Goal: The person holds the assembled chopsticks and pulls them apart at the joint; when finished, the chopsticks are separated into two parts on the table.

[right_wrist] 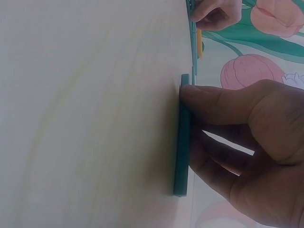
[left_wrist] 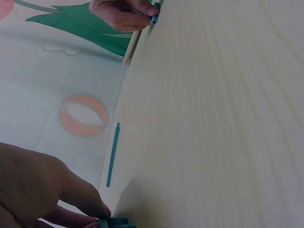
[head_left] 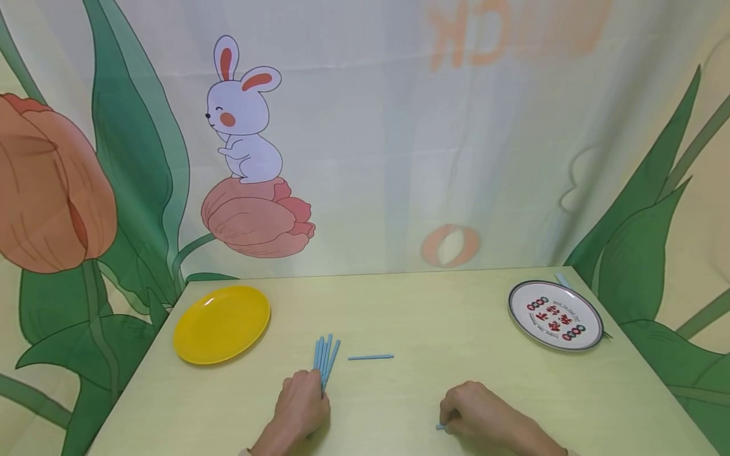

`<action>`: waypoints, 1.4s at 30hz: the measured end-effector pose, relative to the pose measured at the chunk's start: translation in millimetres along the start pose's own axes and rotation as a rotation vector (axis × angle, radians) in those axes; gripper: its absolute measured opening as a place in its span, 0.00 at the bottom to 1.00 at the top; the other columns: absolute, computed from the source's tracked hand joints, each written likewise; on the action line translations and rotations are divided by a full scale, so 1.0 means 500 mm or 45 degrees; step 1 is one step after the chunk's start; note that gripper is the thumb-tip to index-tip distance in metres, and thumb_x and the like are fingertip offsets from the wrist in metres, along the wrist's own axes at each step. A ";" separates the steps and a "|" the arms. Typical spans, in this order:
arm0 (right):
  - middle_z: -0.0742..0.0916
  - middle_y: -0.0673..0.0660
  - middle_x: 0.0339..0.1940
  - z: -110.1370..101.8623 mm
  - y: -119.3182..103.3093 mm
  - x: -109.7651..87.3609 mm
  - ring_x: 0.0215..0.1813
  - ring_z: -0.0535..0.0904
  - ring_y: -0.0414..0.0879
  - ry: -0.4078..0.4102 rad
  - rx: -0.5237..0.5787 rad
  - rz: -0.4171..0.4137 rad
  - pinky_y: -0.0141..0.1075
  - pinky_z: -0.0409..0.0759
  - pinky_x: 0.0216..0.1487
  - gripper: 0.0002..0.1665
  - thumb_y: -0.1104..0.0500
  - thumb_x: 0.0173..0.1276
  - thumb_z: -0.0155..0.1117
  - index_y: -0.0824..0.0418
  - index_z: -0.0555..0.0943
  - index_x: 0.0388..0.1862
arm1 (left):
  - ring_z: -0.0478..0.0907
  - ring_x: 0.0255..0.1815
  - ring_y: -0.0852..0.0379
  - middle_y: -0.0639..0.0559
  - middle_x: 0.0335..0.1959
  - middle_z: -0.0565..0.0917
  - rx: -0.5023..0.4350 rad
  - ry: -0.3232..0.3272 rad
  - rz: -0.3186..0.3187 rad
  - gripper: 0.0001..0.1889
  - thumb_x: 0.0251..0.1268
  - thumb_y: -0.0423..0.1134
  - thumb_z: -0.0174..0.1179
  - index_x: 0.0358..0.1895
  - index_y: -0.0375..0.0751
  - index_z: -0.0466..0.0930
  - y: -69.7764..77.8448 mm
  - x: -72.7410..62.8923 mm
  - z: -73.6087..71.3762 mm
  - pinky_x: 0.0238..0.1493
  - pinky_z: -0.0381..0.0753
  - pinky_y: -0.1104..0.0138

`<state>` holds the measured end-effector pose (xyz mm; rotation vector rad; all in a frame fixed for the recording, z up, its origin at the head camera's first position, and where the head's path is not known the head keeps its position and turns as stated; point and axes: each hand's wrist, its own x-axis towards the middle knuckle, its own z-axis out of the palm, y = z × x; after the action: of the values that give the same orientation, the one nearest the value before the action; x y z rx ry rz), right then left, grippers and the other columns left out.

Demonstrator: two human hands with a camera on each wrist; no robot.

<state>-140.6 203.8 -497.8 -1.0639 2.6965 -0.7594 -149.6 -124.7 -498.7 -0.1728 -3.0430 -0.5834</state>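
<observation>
My left hand (head_left: 301, 400) grips a small bundle of thin blue sticks (head_left: 326, 353) whose far ends fan out on the table. In the left wrist view only short ends of that bundle (left_wrist: 118, 221) show at the fingertips. A single blue stick (head_left: 371, 357) lies crosswise just right of the bundle, touched by neither hand. Farther right, my right hand (head_left: 485, 411) pinches another blue stick (right_wrist: 182, 142) between thumb and fingers, low over the table. From the head view, most of this stick hides under the hand.
A yellow plate (head_left: 222, 325) lies at the table's back left. At the back right is a white plate (head_left: 527, 301) with a dark rim and red print; a light blue object (head_left: 562, 279) sticks out behind it. A printed curtain (head_left: 365, 158) hangs along the back edge.
</observation>
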 end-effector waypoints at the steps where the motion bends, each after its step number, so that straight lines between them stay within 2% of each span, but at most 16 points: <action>1: 0.85 0.37 0.27 0.000 0.000 0.000 0.33 0.77 0.27 0.004 -0.004 -0.003 0.28 0.79 0.38 0.08 0.65 0.55 0.71 0.52 0.88 0.25 | 0.67 0.20 0.55 0.50 0.19 0.71 0.005 0.002 0.002 0.05 0.50 0.28 0.61 0.24 0.37 0.75 0.000 0.000 0.000 0.19 0.69 0.65; 10: 0.85 0.36 0.28 -0.003 0.000 0.000 0.34 0.77 0.27 -0.013 -0.004 0.001 0.29 0.79 0.39 0.07 0.64 0.56 0.71 0.51 0.88 0.27 | 0.67 0.19 0.55 0.50 0.19 0.71 0.000 0.024 0.028 0.04 0.50 0.26 0.60 0.25 0.36 0.76 -0.001 -0.002 0.000 0.18 0.69 0.66; 18: 0.85 0.36 0.30 -0.004 0.001 -0.004 0.36 0.78 0.28 -0.045 0.041 0.034 0.29 0.80 0.39 0.06 0.63 0.58 0.70 0.51 0.89 0.30 | 0.68 0.20 0.56 0.51 0.19 0.72 -0.033 0.014 0.017 0.06 0.52 0.27 0.61 0.24 0.38 0.75 0.001 -0.007 -0.007 0.19 0.69 0.67; 27: 0.87 0.40 0.32 -0.013 0.000 -0.004 0.38 0.79 0.29 -0.099 0.070 0.083 0.30 0.80 0.41 0.06 0.62 0.59 0.71 0.51 0.89 0.33 | 0.70 0.22 0.57 0.51 0.22 0.74 -0.034 0.001 0.005 0.03 0.51 0.28 0.62 0.29 0.37 0.78 0.005 0.007 -0.015 0.22 0.73 0.67; 33: 0.87 0.41 0.30 -0.024 -0.002 -0.001 0.35 0.77 0.28 -0.066 0.051 0.023 0.28 0.80 0.38 0.02 0.59 0.60 0.72 0.53 0.89 0.31 | 0.71 0.23 0.58 0.52 0.23 0.76 -0.032 0.066 0.056 0.04 0.50 0.28 0.63 0.30 0.37 0.80 0.016 0.014 -0.019 0.23 0.74 0.66; 42: 0.88 0.43 0.33 -0.043 -0.011 0.012 0.37 0.81 0.31 0.045 -0.021 -0.066 0.28 0.81 0.39 0.07 0.67 0.58 0.68 0.57 0.88 0.33 | 0.75 0.23 0.59 0.51 0.22 0.80 -0.039 0.127 0.128 0.05 0.49 0.27 0.64 0.30 0.38 0.81 0.032 0.023 -0.026 0.24 0.77 0.66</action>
<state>-148.4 205.4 -476.2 -1.1385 2.7193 -0.7724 -158.9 -113.8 -480.0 -0.2875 -2.9110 -0.6122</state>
